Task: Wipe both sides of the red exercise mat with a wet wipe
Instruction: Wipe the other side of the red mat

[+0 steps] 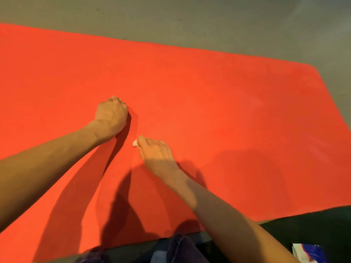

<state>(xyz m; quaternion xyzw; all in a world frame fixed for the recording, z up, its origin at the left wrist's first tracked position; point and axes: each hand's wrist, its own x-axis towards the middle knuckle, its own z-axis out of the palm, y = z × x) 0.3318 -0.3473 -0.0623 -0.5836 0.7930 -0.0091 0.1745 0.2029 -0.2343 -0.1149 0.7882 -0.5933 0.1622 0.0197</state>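
Red exercise mat (209,95) lies flat on the floor (190,18); left hand (112,115) braces on it as a fist, right hand (155,150) palm-down, fingers pinching a wet wipe (134,143)

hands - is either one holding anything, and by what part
The right hand presses a white wet wipe onto the red mat; only a corner peeks past the fingertips. The left hand is a fist resting on the mat, apparently empty.
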